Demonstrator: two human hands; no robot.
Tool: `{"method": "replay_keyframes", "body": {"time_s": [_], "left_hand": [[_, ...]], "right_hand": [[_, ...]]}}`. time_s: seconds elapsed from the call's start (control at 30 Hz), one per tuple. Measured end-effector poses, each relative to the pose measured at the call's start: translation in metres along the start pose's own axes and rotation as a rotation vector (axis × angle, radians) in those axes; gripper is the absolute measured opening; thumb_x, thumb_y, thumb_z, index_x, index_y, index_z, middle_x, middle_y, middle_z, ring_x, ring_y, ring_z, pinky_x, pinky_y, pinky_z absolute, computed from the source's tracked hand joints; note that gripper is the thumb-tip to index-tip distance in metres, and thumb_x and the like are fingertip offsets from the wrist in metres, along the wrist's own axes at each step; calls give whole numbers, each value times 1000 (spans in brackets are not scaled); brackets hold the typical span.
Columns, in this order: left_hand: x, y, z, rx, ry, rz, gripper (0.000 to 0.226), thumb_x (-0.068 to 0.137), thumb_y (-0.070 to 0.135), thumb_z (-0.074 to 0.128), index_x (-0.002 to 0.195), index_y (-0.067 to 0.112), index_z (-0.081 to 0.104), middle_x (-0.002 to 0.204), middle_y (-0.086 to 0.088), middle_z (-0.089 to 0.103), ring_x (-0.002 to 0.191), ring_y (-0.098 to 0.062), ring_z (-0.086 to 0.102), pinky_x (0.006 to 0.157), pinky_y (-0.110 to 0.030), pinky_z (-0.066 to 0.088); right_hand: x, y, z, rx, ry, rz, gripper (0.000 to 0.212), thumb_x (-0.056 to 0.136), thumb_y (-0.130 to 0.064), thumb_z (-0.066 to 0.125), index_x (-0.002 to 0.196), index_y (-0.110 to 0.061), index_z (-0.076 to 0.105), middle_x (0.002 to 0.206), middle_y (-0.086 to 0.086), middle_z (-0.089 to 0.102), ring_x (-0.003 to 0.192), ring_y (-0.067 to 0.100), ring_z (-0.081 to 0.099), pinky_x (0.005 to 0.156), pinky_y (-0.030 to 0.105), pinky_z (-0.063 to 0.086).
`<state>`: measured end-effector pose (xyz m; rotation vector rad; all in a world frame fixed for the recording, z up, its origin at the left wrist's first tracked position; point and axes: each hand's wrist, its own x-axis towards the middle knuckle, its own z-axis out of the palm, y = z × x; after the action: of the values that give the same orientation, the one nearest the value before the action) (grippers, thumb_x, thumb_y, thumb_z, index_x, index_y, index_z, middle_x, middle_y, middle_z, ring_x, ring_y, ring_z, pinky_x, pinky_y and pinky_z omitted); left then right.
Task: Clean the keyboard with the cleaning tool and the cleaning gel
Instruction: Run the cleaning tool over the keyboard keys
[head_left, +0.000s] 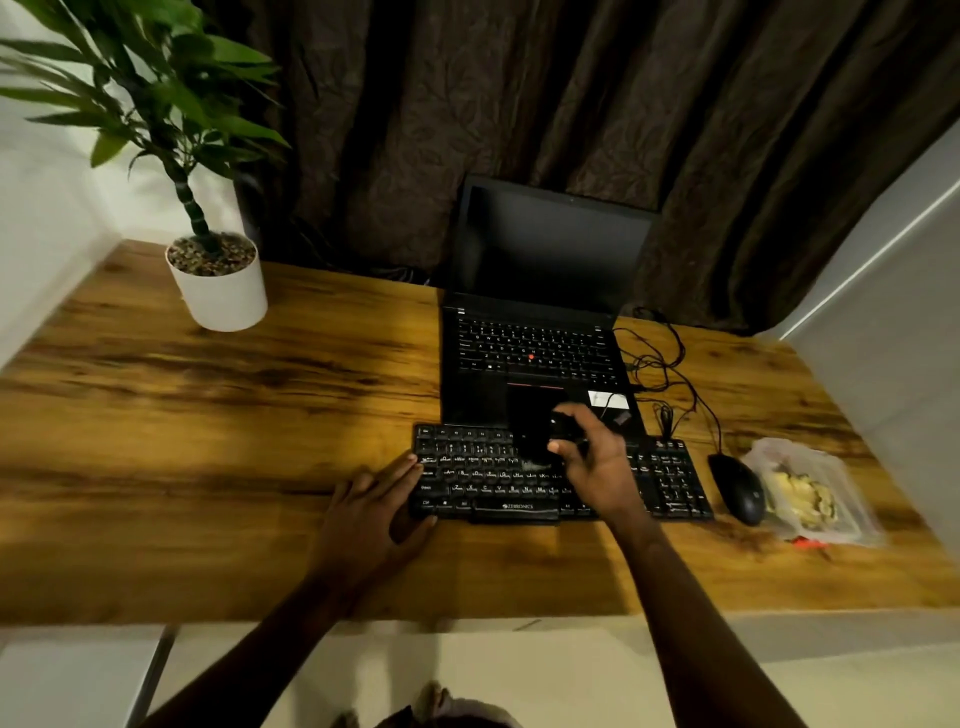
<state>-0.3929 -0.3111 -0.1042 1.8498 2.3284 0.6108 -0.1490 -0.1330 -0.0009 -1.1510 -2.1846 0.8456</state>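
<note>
A black external keyboard (488, 483) lies on the wooden desk in front of a laptop. My right hand (592, 457) grips a black cleaning tool (535, 431) and holds it over the upper middle keys, its lower end down at the key rows. My left hand (374, 499) rests flat at the keyboard's left end, fingers straight and touching its edge. A clear bag holding yellowish cleaning gel (802, 493) lies at the right, beyond the mouse.
An open black laptop (535, 322) stands behind the keyboard. A black mouse (737, 488) and tangled cables (660, 364) lie to the right. A potted plant in a white pot (218, 286) stands at the back left. The desk's front edge (467, 618) is near me.
</note>
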Motion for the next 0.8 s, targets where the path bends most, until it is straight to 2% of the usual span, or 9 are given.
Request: {"method": "replay_keyframes", "body": {"time_s": [0.1, 0.23, 0.33, 0.5, 0.63, 0.73, 0.8], "left_hand": [[-1, 3, -3, -11, -2, 1, 73, 88, 75, 32, 151, 37, 33, 158, 22, 23, 128, -20, 42, 102, -41, 38], [-2, 4, -6, -4, -2, 1, 73, 88, 74, 34, 150, 35, 34, 158, 21, 24, 129, -22, 42, 102, -41, 38], [-1, 4, -4, -6, 23, -1, 72, 87, 72, 39, 148, 34, 39, 156, 20, 29, 127, -25, 46, 100, -43, 40], [-1, 2, -3, -5, -10, 4, 73, 88, 73, 35, 150, 35, 36, 158, 20, 27, 127, -25, 45, 104, -45, 38], [-2, 4, -5, -15, -4, 7, 73, 88, 72, 36, 150, 34, 35, 158, 19, 27, 128, -23, 44, 105, -46, 37], [-2, 4, -6, -14, 0, 14, 73, 89, 73, 34, 150, 34, 34, 158, 19, 27, 127, -20, 44, 103, -42, 37], [-2, 4, -6, -15, -4, 9, 73, 89, 73, 34, 151, 34, 34, 158, 19, 26, 128, -19, 44, 104, -42, 36]], "right_hand": [[-3, 7, -16, -19, -9, 20, 38, 91, -4, 62, 122, -24, 55, 110, -1, 63, 98, 13, 65, 70, 27, 61], [-9, 21, -34, -33, 38, 46, 39, 91, -5, 62, 122, -27, 53, 110, 4, 66, 98, 20, 68, 72, 37, 62], [-8, 15, -21, -22, 44, 24, 37, 91, -6, 63, 123, -23, 55, 108, 0, 67, 98, 13, 67, 74, 34, 62], [0, -9, 9, 10, -39, -10, 39, 92, -5, 61, 122, -30, 53, 104, 1, 67, 92, 12, 68, 66, 29, 62], [0, -4, -4, -12, -37, 24, 41, 92, -5, 61, 122, -31, 53, 109, 4, 66, 94, 15, 68, 66, 28, 61], [-3, 3, -18, -47, -10, 55, 43, 90, -2, 62, 124, -28, 54, 109, 3, 66, 93, 17, 68, 63, 22, 59], [-4, 3, -18, -57, 10, 35, 42, 90, -3, 62, 123, -27, 54, 108, 3, 67, 94, 18, 68, 66, 24, 60]]}}
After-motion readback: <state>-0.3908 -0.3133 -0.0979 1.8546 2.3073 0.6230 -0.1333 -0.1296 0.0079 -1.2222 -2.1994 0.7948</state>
